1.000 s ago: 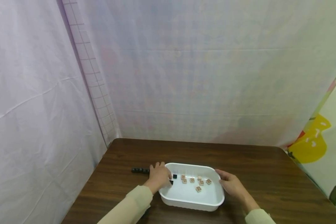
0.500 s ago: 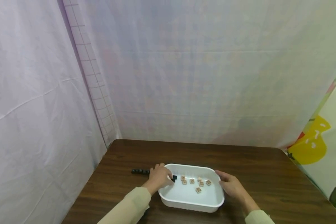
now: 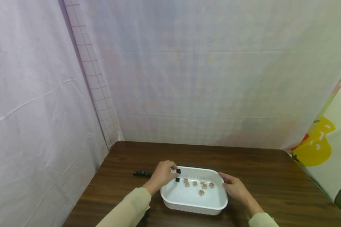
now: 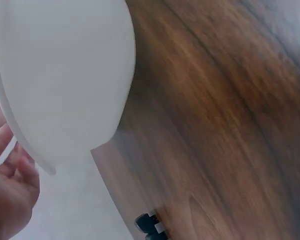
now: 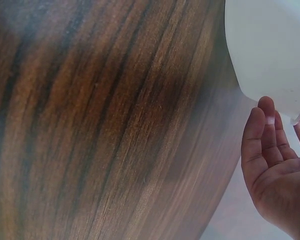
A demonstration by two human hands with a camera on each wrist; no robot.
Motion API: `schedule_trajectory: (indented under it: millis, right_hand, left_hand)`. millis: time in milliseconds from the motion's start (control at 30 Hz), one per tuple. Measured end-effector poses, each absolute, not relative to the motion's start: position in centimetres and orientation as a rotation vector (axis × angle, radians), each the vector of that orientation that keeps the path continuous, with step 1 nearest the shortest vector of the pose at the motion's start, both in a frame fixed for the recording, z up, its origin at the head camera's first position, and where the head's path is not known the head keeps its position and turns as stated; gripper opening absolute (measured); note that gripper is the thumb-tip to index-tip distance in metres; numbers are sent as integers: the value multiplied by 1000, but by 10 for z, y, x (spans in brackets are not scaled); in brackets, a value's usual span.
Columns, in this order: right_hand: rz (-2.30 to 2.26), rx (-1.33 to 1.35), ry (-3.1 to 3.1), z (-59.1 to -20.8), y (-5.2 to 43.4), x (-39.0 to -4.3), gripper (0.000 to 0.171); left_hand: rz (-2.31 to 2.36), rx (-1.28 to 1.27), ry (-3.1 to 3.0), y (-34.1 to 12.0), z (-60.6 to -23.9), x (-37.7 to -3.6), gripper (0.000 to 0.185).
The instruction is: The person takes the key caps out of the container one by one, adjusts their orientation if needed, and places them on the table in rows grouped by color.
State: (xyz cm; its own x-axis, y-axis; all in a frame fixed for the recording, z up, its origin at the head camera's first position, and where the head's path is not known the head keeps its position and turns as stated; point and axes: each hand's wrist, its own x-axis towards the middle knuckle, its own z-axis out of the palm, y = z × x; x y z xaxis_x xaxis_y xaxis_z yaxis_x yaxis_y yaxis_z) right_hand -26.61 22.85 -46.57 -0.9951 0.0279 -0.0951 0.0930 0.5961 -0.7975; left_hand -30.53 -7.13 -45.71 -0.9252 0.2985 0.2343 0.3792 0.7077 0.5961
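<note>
A white plastic tray stands on the table. Over its back left corner, my left hand pinches a small black square piece between thumb and fingertips. Another black square piece lies on the tray floor just below that hand. To the right, several small beige tiles with brown marks are scattered in the tray. My right hand holds the tray's right side by the rim; the right wrist view shows its fingers against the outer wall.
A row of black pieces lies on the brown wooden table left of the tray, partly behind the left hand. A dark object shows under the left sleeve. White curtains hang behind the table.
My left hand has risen from the tray's left side toward its back left corner, lifting a black piece out from beside the other one. The right hand and the tray stay in place.
</note>
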Motion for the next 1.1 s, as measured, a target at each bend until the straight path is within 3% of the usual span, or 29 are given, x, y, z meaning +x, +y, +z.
schedule_trajectory:
  millis: [1100]
  right_hand:
    - [-1363,84,2762,-467,229,-266,47]
  left_hand:
    - [-1314,-563,-2678,-74,-457,-307,16]
